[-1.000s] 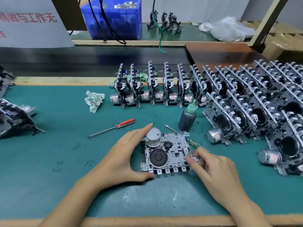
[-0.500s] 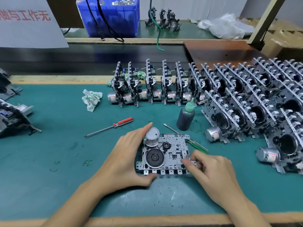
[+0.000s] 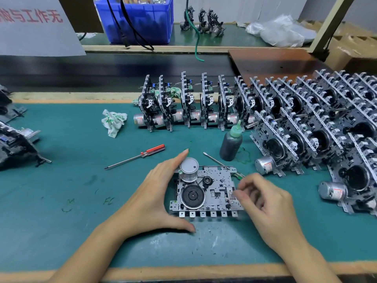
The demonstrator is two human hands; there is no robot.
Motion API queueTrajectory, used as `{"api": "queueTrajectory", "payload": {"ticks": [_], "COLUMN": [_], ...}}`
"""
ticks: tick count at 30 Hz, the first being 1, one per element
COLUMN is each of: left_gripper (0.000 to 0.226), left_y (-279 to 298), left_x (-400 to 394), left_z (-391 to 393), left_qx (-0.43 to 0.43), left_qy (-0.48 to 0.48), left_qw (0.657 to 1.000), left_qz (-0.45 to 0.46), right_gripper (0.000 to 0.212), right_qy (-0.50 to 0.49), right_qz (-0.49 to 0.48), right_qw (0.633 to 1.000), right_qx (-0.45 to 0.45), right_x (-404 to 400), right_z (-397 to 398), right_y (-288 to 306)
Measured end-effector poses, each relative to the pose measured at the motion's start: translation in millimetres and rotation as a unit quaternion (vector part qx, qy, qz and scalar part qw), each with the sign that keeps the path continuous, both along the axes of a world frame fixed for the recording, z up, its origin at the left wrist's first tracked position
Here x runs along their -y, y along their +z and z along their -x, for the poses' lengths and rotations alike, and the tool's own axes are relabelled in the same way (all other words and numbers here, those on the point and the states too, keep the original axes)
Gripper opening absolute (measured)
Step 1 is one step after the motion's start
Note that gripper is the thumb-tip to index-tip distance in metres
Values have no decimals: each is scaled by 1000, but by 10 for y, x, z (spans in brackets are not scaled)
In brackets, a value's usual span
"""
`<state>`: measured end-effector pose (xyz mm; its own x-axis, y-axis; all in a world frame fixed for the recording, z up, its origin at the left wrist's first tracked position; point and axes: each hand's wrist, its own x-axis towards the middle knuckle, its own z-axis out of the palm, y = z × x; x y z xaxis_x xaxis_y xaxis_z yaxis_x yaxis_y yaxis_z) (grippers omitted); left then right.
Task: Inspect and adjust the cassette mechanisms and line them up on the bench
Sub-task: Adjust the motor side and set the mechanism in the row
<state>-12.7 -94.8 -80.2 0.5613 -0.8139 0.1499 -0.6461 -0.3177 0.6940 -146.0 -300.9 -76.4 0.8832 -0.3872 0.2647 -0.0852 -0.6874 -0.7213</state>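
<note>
Head view looks down on a green bench mat [image 3: 61, 180] where one cassette mechanism [image 3: 206, 193] lies flat at near centre, metal plate up, with its silver motor can at the far left corner and a black flywheel below it. The left hand [image 3: 151, 199] is spread in a wide C around the mechanism's left edge: the forefinger reaches up beside the motor can and the thumb lies on the mat along the near left corner. The right hand [image 3: 267, 203] is curled at the mechanism's right edge, fingertips bunched together over the plate; motion blur hides whether they pinch any part.

Just beyond the mechanism a thin metal tool [image 3: 214, 159] lies slanted, and a dark squeeze bottle with a green nozzle [image 3: 231, 142] stands upright near it. To the left, a red-handled screwdriver [image 3: 136, 156] lies on the mat, and farther left a crumpled white-and-green rag [image 3: 113, 122]. Along the far edge a row of cassette mechanisms [image 3: 193, 105] stands on edge, side by side, and continues into a denser, leaning block at the right [image 3: 318, 127]. More dark mechanisms [image 3: 14, 144] sit at the left edge. On the far shelf stands a blue plastic bin [image 3: 140, 21].
</note>
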Motion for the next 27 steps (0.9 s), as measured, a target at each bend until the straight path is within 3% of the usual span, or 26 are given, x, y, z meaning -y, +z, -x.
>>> {"api": "queueTrajectory", "payload": {"ticks": [2, 4, 6, 9, 13, 16, 19, 22, 24, 25, 27], "left_gripper": [122, 120, 117, 115, 114, 115, 119, 121, 106, 96, 98], "left_y": [-11, -16, -27, -35, -22, -50, -62, -48, -17, -5, 12], "left_x": [5, 7, 5, 7, 8, 11, 11, 5, 39, 61, 108], "left_z": [4, 8, 8, 6, 8, 10, 25, 6, -44, -63, -73], "left_qx": [2, 7, 14, 22, 10, -3, -47, -162, -304, -368, -494], "left_qy": [-2, -1, -1, -1, -2, 6, 23, 37, 9, -25, -67], "left_qw": [1000, 1000, 1000, 1000, 1000, 999, 994, 970, 930, 905, 843], "left_qz": [0, 3, 6, 12, 19, 35, 94, 179, 207, 211, 204], "right_gripper": [39, 66, 99, 122, 118, 102, 99, 101, 96, 89, 76], "right_qy": [48, 134, 206, 245, 237, 223, 213, 195, 193, 212, 282], "right_qz": [-1, 67, 170, 265, 341, 313, 276, 171, -17, -161, -441], "right_qw": [999, 987, 949, 902, 879, 896, 912, 942, 955, 935, 818], "right_qx": [6, -62, -171, -235, -235, -223, -216, -212, -225, -234, -239], "right_x": [56, 120, 138, 113, 27, -26, -23, 17, 2, -30, -134], "right_z": [-1, -28, -109, -253, -394, -425, -432, -409, -384, -378, -371], "right_y": [108, 219, 300, 358, 412, 433, 453, 525, 545, 542, 488]}}
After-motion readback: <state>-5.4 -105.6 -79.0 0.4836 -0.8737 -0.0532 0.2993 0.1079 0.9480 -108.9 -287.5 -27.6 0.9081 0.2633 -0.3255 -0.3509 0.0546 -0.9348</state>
